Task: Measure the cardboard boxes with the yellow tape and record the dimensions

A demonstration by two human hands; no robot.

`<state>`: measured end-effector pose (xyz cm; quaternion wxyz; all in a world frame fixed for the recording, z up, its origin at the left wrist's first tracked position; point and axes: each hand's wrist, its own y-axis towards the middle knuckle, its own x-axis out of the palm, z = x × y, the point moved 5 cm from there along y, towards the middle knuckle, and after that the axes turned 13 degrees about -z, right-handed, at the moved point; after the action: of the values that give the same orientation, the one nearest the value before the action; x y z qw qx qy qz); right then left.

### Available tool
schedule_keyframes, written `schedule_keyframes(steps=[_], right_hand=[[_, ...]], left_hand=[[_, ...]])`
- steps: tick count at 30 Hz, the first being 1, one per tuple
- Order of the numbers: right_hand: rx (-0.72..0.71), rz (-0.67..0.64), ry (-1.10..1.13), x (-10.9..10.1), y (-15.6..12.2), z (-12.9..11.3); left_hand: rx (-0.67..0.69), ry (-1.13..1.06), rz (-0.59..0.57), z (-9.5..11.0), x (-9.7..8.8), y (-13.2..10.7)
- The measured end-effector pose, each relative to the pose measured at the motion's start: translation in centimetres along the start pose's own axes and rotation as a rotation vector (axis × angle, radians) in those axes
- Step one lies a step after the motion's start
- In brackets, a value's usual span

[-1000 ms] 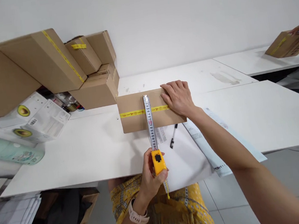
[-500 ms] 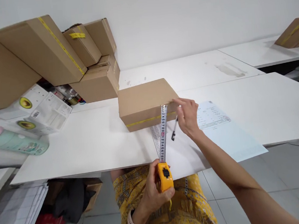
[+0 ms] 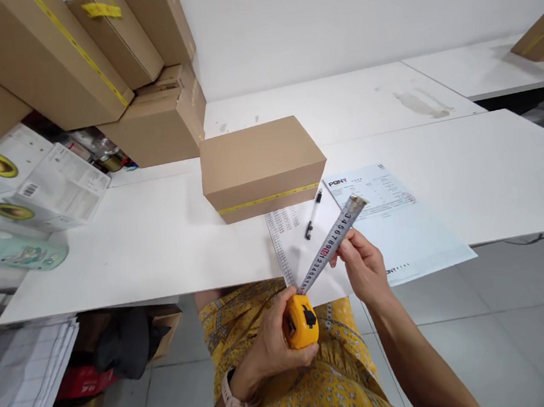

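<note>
My left hand (image 3: 279, 335) is closed around a yellow tape measure (image 3: 302, 322) low in front of the table edge. Its silver blade (image 3: 328, 246) sticks out up and to the right, with the metal end tab in the air over the printed sheets. My right hand (image 3: 365, 265) has its fingers curled against the blade's right edge, pinching it partway along; the fingertips are partly hidden. Beyond both hands, a closed cardboard box (image 3: 262, 159) with yellow tape along its front side sits on the white table. A black-capped pen (image 3: 313, 214) lies on paper to the box's front right.
Stacked cardboard boxes (image 3: 152, 125) stand at the back left. White cartons with avocado pictures (image 3: 41, 182) and a mint bottle (image 3: 14, 247) are at the left. A pale blue printed sheet (image 3: 421, 233) overhangs the table's front edge. Another box (image 3: 543, 32) is far right.
My right hand has left the box's right front corner and come down toward me to the blade. The blade has swung right, away from the box. The view has shifted slightly.
</note>
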<state>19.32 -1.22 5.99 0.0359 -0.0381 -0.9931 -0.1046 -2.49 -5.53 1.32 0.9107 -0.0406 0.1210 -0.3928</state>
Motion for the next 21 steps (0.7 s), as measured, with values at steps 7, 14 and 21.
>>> schedule_keyframes(steps=[7, 14, 21], right_hand=[[0.002, 0.001, -0.069, -0.1, -2.1, 0.5], [-0.060, -0.302, -0.076, 3.6, -3.7, 0.5], [0.211, 0.038, -0.465, -2.5, 2.1, 2.6]], left_hand=[[-0.030, 0.091, -0.084, -0.3, 0.7, -0.6], [0.071, 0.050, -0.023, 1.6, 0.0, -0.9], [0.289, 0.111, 0.179, 4.4, -4.4, -0.4]])
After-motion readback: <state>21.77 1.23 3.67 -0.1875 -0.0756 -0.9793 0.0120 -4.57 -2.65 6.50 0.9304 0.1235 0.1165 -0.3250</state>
